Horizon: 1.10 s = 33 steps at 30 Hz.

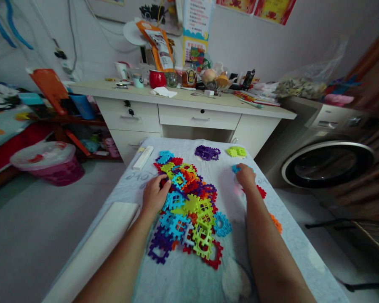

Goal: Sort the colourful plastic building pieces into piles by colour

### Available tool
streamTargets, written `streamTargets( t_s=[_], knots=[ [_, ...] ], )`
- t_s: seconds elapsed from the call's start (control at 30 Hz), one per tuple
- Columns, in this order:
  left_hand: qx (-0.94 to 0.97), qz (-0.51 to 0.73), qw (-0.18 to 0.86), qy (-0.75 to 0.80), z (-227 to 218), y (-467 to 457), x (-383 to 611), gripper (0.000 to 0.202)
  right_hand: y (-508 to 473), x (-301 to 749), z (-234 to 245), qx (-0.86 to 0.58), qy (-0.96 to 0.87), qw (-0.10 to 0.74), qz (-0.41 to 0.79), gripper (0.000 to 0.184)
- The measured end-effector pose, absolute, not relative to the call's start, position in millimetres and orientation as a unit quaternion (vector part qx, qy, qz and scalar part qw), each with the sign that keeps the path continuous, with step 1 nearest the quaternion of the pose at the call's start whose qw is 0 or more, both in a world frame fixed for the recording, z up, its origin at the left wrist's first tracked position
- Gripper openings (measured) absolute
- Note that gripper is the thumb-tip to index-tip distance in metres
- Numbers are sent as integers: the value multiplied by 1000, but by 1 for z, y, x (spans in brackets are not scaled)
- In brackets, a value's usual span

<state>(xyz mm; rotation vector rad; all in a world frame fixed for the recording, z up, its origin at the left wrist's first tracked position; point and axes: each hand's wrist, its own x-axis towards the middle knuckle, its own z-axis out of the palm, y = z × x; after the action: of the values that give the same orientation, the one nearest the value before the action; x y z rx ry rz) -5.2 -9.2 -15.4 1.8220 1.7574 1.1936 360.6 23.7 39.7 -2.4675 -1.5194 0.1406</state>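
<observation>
A mixed heap of plastic interlocking building pieces (192,204) in blue, lime, red, orange and purple covers the middle of the cloth-covered table (183,282). At the heap's left edge rests my left hand (155,195), fingers curled in among the pieces; what lies under them is hidden. My right hand (246,177) is over on the right side, its fingers closed down at a blue interlocking piece (235,168). Separate groups by colour lie apart from the heap: purple pieces (207,152), lime pieces (236,151), red pieces (261,192) and orange pieces (276,223), the last two partly behind my right forearm.
A white bar-shaped object (143,158) lies at the table's far left, and a long white board (94,248) runs along the left edge. Beyond stands a white desk (129,113) crowded with jars and packets. A washing machine (322,143) is at the right, a pink bin (50,168) at the left.
</observation>
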Motion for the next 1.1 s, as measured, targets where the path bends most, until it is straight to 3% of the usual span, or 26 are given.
streamTargets(
  t_s=[0.17, 0.33, 0.43, 0.63, 0.77, 1.1],
  knots=[
    [641, 419, 165, 622, -15, -9, -5, 44, 17, 353, 49, -848, -523, 69, 51, 47],
    [641, 423, 168, 618, -15, -9, -5, 43, 16, 340, 62, -815, -566, 106, 63, 41],
    [640, 423, 171, 619, -16, -9, -5, 42, 16, 327, 70, -708, -680, 122, 147, 37],
    [637, 426, 172, 619, -17, -9, -5, 42, 9, 296, 75, -554, -783, 6, 282, 44],
    [635, 426, 171, 621, -17, -9, -5, 41, 8, 285, 74, -547, -799, -51, 246, 54],
    [637, 426, 174, 618, -14, -10, -4, 40, 11, 285, 69, -549, -815, -67, 174, 41]
  ],
)
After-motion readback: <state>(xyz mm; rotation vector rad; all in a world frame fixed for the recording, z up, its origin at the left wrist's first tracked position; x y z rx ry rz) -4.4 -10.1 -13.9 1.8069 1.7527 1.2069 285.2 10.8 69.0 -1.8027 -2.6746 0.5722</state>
